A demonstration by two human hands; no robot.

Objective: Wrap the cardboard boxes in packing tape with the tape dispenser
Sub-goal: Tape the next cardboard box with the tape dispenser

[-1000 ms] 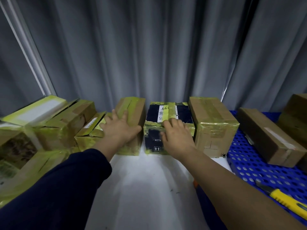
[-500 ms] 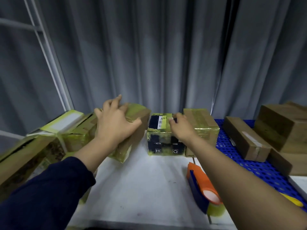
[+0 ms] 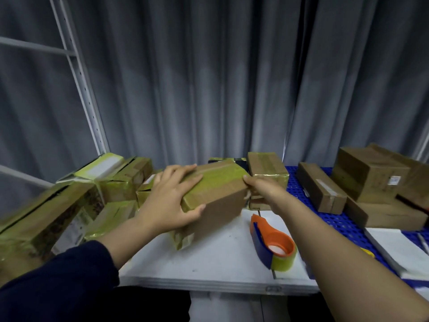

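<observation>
Both my left fingers [image 3: 183, 169] and right fingers [image 3: 249, 180] are gripping a brown cardboard box with yellowish tape bands [image 3: 218, 191], tilted over the white tabletop [image 3: 220, 259]. The shiny taped boxes [image 3: 116, 180] are piled left of my fingers and the plain brown boxes [image 3: 320, 189] off right are bare. The orange-and-blue tape dispenser [image 3: 271, 242] is lying idle just below my right fingers, so maybe halfway?

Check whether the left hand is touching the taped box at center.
Touching. Head view: left hand grips the taped box, fingers over its top, thumb on its near side.

Two hands [image 3: 169, 203], one tape dispenser [image 3: 272, 246], roughly twelve cardboard boxes [image 3: 220, 189].
</observation>
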